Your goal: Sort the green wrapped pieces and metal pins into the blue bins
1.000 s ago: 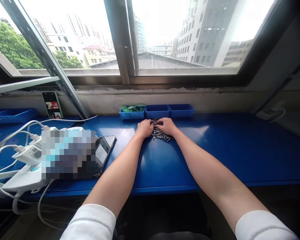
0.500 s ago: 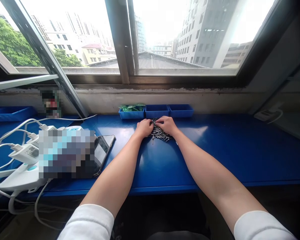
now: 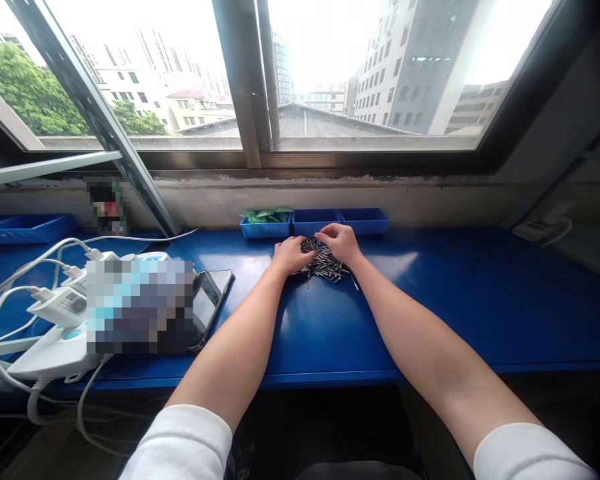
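Note:
A loose pile of thin metal rivets lies on the blue tabletop between my hands. My left hand rests at the pile's left edge, its thumb stretched over the rivets and apart from the fingers. Over the pile's far right side, my right hand has its thumb and fingertips pinched together. Whatever is between those fingertips is too small to make out. One stray rivet lies just right of the pile, near my right wrist.
Behind the pile stand three joined blue bins; the left bin holds green packets. To the left lie a phone and a white power strip with chargers and cables. A metal shelf post rises near the window.
My right hand has moved slightly right and up from the pile's middle, away from my left hand. My left thumb has spread outward over the rivets. The view has shifted slightly.

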The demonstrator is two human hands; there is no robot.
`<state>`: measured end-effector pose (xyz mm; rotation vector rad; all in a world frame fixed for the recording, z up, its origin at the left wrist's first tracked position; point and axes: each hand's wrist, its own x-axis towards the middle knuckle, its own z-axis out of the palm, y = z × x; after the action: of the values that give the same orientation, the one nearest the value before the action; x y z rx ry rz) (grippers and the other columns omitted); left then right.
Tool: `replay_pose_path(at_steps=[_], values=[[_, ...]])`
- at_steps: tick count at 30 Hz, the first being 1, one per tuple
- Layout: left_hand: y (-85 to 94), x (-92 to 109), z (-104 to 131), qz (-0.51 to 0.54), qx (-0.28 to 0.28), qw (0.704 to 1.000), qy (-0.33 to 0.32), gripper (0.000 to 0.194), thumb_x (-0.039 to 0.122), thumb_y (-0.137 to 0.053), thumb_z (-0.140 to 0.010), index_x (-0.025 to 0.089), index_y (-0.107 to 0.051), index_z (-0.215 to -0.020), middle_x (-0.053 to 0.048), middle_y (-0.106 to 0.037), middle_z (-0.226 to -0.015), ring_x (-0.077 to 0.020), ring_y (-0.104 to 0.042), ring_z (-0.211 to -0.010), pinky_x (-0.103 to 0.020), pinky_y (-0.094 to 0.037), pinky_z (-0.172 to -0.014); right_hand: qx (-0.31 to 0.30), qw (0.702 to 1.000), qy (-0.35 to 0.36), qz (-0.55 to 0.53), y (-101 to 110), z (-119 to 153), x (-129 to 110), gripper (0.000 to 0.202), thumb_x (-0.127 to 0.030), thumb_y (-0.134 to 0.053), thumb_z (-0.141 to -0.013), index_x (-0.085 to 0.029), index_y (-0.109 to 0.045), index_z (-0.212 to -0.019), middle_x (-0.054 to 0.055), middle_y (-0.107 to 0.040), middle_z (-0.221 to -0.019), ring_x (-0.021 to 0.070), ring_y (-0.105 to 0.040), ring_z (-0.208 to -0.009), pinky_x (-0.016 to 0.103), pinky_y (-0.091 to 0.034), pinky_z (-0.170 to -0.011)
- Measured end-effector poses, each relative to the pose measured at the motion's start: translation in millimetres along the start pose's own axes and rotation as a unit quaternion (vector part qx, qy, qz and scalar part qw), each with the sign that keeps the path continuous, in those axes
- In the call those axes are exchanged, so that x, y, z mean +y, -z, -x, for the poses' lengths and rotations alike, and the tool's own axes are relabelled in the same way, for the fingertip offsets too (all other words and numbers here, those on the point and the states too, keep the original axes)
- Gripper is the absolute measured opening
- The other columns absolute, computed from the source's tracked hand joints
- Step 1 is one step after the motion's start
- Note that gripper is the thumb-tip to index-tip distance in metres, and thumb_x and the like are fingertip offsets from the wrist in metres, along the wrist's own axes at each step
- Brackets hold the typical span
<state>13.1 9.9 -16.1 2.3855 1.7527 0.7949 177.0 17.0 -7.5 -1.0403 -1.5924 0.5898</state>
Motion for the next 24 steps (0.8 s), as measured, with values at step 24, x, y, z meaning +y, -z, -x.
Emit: replay_pose_path(at_steps=[24], values=[[6.9, 6.0, -1.0, 0.118, 0.102, 0.986, -0.054, 0.022, 0.028, -0.048, -0.085, 0.023, -0.069, -0.091, -0.002, -0.07, -0.093, -0.017, -0.062, -0.09, -0.029, -0.043, -0.088, -0.008, 0.997, -0.041, -0.062, -1.6, -2.8, 8.0, 0.019, -0.031, -0.071, -0.061, -0.016, -0.069, -0.074, 0.005, -0.07, -0.074, 0.018, -0.065, -0.072, 0.03, -0.052, -0.071]])
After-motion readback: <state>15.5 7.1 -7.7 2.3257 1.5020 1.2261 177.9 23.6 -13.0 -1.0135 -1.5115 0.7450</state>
